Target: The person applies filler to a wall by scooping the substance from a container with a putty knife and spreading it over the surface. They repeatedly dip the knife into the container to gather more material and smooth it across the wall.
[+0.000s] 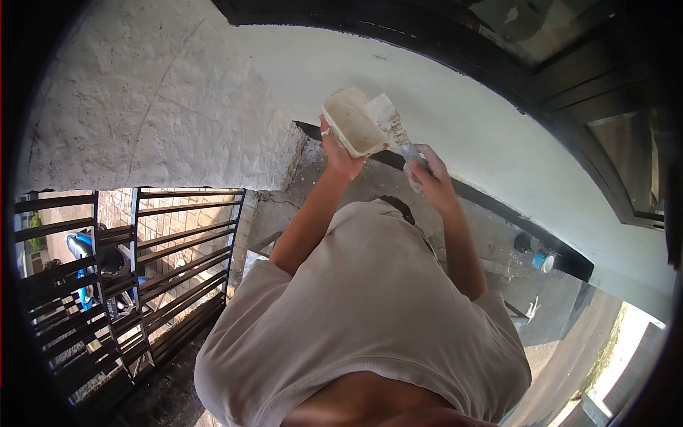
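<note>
My left hand (341, 158) is closed round the lower left side of a whitish rectangular plastic tub (350, 146), which is tilted so its pale, smeared inside faces me. White smudges mark the thumb. In my right hand (431, 175) is a putty knife (382, 111), its fingers wrapped round the grey handle. The flat blade points up and left and overlaps the right rim of the tub in this view. Pale crust covers the lower part of the blade. Behind both lies a smooth white wall (455, 107).
On the left, a rough plastered wall (142, 92) meets a black metal gate (135, 263), with a blue motorcycle (84, 256) beyond. Dark window frames (562, 78) cross the upper right. A small blue-and-white can (544, 262) stands on the grey floor (491, 228) near the wall's black base strip.
</note>
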The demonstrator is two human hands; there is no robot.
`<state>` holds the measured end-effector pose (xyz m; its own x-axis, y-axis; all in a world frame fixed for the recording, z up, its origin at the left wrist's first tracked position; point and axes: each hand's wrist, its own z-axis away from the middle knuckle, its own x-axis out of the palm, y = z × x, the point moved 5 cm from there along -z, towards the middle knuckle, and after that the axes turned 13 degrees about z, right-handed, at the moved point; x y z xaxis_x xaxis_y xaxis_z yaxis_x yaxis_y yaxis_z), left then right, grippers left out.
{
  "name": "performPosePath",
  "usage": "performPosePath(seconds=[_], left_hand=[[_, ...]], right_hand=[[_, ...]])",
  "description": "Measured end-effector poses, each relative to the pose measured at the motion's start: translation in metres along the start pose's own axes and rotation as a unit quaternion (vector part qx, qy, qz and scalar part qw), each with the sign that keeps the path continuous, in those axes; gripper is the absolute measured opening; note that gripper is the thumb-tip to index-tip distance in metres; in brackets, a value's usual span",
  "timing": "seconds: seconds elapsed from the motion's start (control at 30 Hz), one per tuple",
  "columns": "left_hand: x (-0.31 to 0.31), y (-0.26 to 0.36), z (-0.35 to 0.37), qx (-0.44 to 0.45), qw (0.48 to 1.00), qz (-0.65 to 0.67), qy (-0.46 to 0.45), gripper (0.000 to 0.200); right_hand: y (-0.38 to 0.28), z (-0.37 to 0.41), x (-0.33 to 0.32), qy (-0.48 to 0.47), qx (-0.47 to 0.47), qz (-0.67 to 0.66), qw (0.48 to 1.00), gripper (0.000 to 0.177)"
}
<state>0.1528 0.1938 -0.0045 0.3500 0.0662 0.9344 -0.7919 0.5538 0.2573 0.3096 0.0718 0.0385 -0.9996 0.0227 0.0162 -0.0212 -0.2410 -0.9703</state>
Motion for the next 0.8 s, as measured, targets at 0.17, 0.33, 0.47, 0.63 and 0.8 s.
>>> performPosePath(seconds=[0.17,0.33,0.47,0.63,0.8], left_hand=[[0.015,-0.001,-0.009,0.005,1.0,-0.008,-0.009,0.086],[0.021,-0.005,-0.014,0.018,1.0,-0.008,-0.009,0.087],[0.02,-0.008,-0.015,0.022,1.0,0.005,0.006,0.087],[0.006,-0.012,-0.028,0.074,0.997,0.026,-0.004,0.086],[-0.001,-0.012,-0.018,0.032,0.998,0.049,0.01,0.084]], right_hand=[[-0.012,-0.008,-0.011,0.002,0.001,0.032,0.999,0.032],[-0.017,-0.012,-0.02,-0.019,0.016,0.057,0.998,0.041],[-0.033,-0.01,-0.019,0.067,-0.115,0.215,0.968,0.035],[-0.021,-0.009,-0.025,0.136,-0.252,0.427,0.858,0.032],[-0.024,-0.006,-0.023,0.119,-0.21,0.408,0.88,0.029]])
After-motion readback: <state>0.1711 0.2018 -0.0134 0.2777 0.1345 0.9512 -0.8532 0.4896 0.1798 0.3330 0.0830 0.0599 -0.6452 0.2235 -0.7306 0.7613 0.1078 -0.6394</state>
